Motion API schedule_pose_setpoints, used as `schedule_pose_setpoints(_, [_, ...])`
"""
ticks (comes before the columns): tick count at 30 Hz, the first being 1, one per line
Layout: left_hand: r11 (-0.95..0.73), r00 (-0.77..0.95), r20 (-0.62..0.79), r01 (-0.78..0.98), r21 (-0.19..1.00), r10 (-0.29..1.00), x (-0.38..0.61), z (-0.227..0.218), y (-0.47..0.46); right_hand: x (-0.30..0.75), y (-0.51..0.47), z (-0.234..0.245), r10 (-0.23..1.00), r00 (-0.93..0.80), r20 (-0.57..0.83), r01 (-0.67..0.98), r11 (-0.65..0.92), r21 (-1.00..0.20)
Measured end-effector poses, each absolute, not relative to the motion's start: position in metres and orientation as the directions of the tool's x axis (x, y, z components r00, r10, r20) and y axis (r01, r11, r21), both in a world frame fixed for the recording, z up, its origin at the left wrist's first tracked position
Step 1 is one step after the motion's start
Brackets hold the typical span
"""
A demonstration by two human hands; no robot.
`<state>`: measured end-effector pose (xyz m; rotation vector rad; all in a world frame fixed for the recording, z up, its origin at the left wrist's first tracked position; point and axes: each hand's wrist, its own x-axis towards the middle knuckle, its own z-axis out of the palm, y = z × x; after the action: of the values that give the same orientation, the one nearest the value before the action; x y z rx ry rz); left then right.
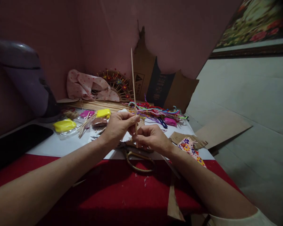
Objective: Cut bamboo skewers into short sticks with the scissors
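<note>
Thin pale wooden skewer stick (133, 89) stood near upright at frame centre, its lower part pinched btwn both hands. Left hand (119, 126) had thumb & fingertips closed on it; right hand (153, 138) clamped the bottom end just below. It looked light, stiff, smooth and prob. easy to snap, so best gripped low w/ fingertips. Brass-handled scissors (136, 154) lay underneath on the red tablecloth (113, 191), w/ multicoloured yarn strands (155, 111) behind.

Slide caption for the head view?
Left hand and right hand hold a wooden stick upright over scissors, coloured yarn behind.
</note>
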<state>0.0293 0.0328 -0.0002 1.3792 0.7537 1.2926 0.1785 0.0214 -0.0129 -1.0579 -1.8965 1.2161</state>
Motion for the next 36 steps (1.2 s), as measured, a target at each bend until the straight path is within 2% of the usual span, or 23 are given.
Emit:
schedule_pose_setpoints(5, [-0.063, 0.233, 0.136, -0.297, 0.953, 0.963, 0.027, -0.007, 0.034, 0.179, 0.021, -0.014, 0.819, -0.571, -0.053, 0.129, 0.026, -0.991])
schedule_pose_setpoints(10, [0.041, 0.26, 0.053, -0.345, 0.938, 0.964, 0.027, -0.009, 0.034, 0.179, 0.02, -0.014, 0.795, -0.597, -0.107, 0.081, -0.073, -0.994])
schedule_pose_setpoints(22, [-0.013, 0.288, 0.107, -0.312, 0.95, 0.951, 0.026, -0.01, 0.03, 0.174, 0.019, -0.018, 0.866, -0.499, -0.031, 0.165, 0.06, -0.984])
schedule_pose_setpoints(28, [-0.044, 0.301, 0.123, -0.255, 0.966, 0.946, 0.026, -0.01, 0.028, 0.17, 0.016, -0.018, 0.877, -0.48, -0.002, 0.127, 0.067, -0.99])
schedule_pose_setpoints(36, [-0.037, 0.308, 0.122, -0.267, 0.963, 0.944, 0.027, -0.008, 0.025, 0.166, 0.013, -0.02, 0.902, -0.43, 0.043, 0.105, 0.097, -0.99])
